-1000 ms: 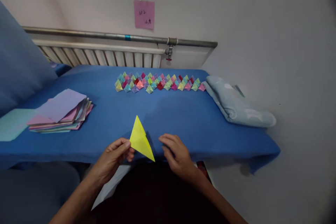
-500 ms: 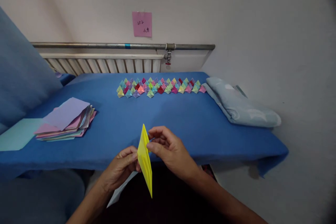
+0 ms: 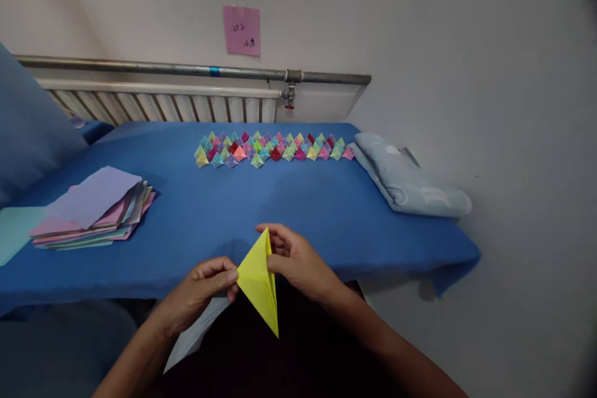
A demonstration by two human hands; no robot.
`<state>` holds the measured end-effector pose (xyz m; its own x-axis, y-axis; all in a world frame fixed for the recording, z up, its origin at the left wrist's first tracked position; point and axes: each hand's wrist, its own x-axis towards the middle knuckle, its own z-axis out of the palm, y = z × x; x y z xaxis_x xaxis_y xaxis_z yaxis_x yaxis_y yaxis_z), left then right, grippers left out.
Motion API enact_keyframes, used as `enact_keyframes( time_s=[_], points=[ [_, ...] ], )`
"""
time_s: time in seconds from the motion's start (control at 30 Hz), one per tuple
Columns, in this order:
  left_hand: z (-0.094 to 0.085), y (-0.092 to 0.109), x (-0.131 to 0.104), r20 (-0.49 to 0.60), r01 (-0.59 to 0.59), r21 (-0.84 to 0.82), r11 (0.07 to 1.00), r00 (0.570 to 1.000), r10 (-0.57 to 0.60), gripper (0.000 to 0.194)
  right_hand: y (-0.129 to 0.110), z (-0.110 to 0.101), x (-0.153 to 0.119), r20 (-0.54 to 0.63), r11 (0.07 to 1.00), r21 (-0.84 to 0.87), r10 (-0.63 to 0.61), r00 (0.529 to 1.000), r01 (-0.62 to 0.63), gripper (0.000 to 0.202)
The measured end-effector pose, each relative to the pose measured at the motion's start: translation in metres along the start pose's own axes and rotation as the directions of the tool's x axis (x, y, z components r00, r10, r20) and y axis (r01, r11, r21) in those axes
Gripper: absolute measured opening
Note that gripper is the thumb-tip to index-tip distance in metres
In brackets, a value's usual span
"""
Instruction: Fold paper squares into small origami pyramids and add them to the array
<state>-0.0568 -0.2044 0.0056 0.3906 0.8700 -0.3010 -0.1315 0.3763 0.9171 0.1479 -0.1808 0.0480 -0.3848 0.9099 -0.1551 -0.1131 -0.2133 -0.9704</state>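
A bright yellow folded paper (image 3: 255,280), triangular in outline, is held up in front of the table's near edge. My left hand (image 3: 203,289) pinches its left corner between thumb and fingers. At its right side, my right hand (image 3: 303,264) has the thumb tucked into the opening between the layers, with the fingers behind the paper, partly hidden. The layers stand slightly apart along that right edge. Farther back on the blue cloth, several small folded paper pieces (image 3: 275,153) in many colours lie in close rows.
A stack of coloured paper sheets (image 3: 97,199) lies at the left, beside a pale green sheet (image 3: 18,230). A folded light-blue blanket (image 3: 415,183) rests at the right end of the blue-covered table (image 3: 196,217). Behind stand a radiator (image 3: 163,106) and a pipe (image 3: 149,67).
The yellow paper has turned so its broad face shows, and my left hand has shifted to its left corner. My right thumb has gone in between the layers. The view has shifted slightly right.
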Motion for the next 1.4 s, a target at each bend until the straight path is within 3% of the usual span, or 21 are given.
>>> enact_keyframes(
  time_s=[0.2,0.37,0.47,0.57,0.63,0.73,0.9,1.0,1.2,1.3,1.4],
  points=[
    [0.003,0.007,0.002,0.036,0.090,0.021,0.996,0.995,-0.091,0.027,0.017,-0.005,0.003,0.042,0.997,0.013,0.079,0.996,-0.079,0.047],
    [0.005,0.007,0.009,0.009,0.193,-0.098,0.976,0.981,-0.193,0.029,0.022,-0.001,0.003,-0.006,0.996,-0.065,0.065,0.998,-0.066,0.022],
    [0.010,0.005,0.013,-0.011,0.205,-0.197,0.959,0.977,-0.212,0.031,0.023,0.003,0.002,-0.080,0.996,-0.086,0.020,0.997,-0.027,0.016],
    [0.017,0.004,0.016,-0.031,0.200,-0.291,0.935,0.975,-0.218,0.032,0.027,0.004,0.003,-0.146,0.982,-0.170,-0.110,0.983,0.084,0.008],
    [0.021,0.006,0.016,-0.031,0.212,-0.330,0.920,0.972,-0.234,0.034,0.030,0.003,0.004,-0.145,0.932,-0.301,-0.253,0.957,0.201,0.006],
    [0.027,0.010,0.015,-0.018,0.266,-0.319,0.910,0.958,-0.286,0.045,0.035,0.000,0.005,-0.080,0.798,-0.494,-0.435,0.897,0.344,0.017],
    [0.033,0.017,0.015,-0.074,0.275,-0.279,0.920,0.949,-0.307,0.049,0.043,-0.005,0.005,0.078,0.635,-0.576,-0.584,0.808,0.515,0.020],
    [0.034,0.018,0.015,-0.095,0.261,-0.266,0.928,0.951,-0.294,0.048,0.044,-0.008,0.003,0.161,0.553,-0.613,-0.612,0.775,0.564,0.020],
    [0.027,0.017,0.015,-0.160,0.247,-0.267,0.932,0.942,-0.295,0.041,0.043,-0.014,-0.002,0.329,0.399,-0.706,-0.546,0.770,0.585,0.025],
    [0.023,0.016,0.015,-0.203,0.229,-0.223,0.948,0.940,-0.275,0.033,0.044,-0.018,-0.005,0.348,0.423,-0.687,-0.521,0.779,0.590,0.034],
    [0.021,0.018,0.015,-0.283,0.198,-0.153,0.968,0.930,-0.235,0.027,0.043,-0.022,-0.008,0.222,0.604,-0.631,-0.460,0.860,0.486,0.042]
  ],
)
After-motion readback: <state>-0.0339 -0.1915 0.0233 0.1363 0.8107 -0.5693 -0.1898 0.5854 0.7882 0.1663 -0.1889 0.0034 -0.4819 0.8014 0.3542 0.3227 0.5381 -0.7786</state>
